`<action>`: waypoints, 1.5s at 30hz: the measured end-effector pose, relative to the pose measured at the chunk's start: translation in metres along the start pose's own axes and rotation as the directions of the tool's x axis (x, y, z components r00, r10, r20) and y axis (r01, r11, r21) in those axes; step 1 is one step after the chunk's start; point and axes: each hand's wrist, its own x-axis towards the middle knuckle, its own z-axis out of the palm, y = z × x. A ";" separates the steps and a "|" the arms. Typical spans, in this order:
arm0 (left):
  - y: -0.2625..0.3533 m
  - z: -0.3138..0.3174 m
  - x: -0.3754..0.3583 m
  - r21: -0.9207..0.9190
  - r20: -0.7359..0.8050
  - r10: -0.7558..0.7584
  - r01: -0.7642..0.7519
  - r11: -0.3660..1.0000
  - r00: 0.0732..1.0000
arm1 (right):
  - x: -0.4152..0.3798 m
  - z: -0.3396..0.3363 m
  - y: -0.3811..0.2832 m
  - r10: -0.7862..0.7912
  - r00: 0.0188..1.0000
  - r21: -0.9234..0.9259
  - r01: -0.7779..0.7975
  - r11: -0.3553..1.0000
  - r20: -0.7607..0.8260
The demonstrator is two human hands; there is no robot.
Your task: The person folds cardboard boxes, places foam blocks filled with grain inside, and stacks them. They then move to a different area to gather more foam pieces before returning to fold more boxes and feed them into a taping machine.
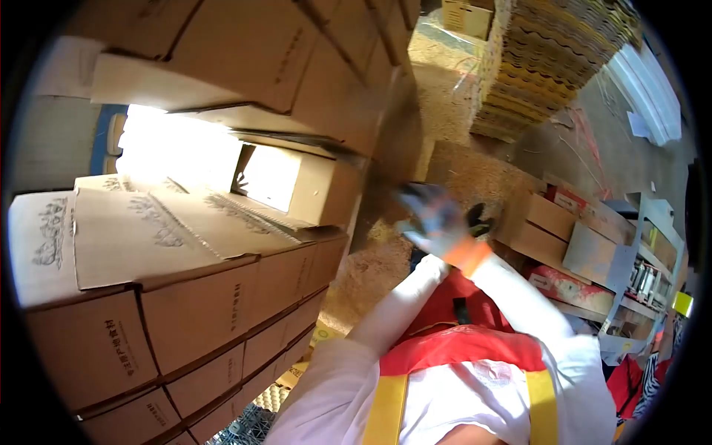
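My right hand [434, 213], in a grey-blue work glove with an orange cuff, is raised in front of my body. Its outline is smeared by motion, but the fingers look stretched out and apart, and nothing shows in them. The left forearm [404, 300], in a white sleeve, reaches up beneath it. The right glove mostly covers my left hand, so its fingers do not show clearly. Just beyond lies a dark shape that I cannot identify. Left of both hands stand stacked brown cardboard cartons [200, 315]. A red apron [460, 345] with yellow straps covers my front.
More cartons [230, 55] are stacked at upper left, with an open-sided box [315, 185] in a bright gap. A tall stack of egg trays [538, 63] stands at upper right. Flattened cardboard boxes [538, 222] and a metal rack [645, 271] are at right. Debris covers the floor [445, 81].
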 end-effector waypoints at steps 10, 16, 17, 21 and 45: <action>-0.075 -0.182 -0.081 -0.095 -0.282 -0.232 0.213 0.972 0.931 | 0.147 0.112 -0.090 -0.399 0.695 -0.282 0.649 0.707 0.598; -0.124 -0.196 -0.133 -0.203 -0.159 -0.394 0.361 0.910 0.905 | 0.028 0.023 -0.051 -0.161 0.881 -0.225 0.284 0.932 0.444; -0.129 -0.194 -0.137 -0.207 -0.124 -0.407 0.378 0.903 0.905 | 0.003 0.017 -0.027 -0.238 0.894 -0.300 0.362 0.882 0.379; -0.137 -0.180 -0.123 -0.131 -0.044 -0.352 0.344 0.930 0.935 | -0.065 -0.086 0.028 0.073 0.807 -0.344 0.165 0.924 0.585; 0.086 -0.103 0.060 0.484 0.741 0.294 -0.784 0.389 0.604 | -0.168 -0.083 0.195 0.316 0.671 -0.514 0.113 0.850 0.671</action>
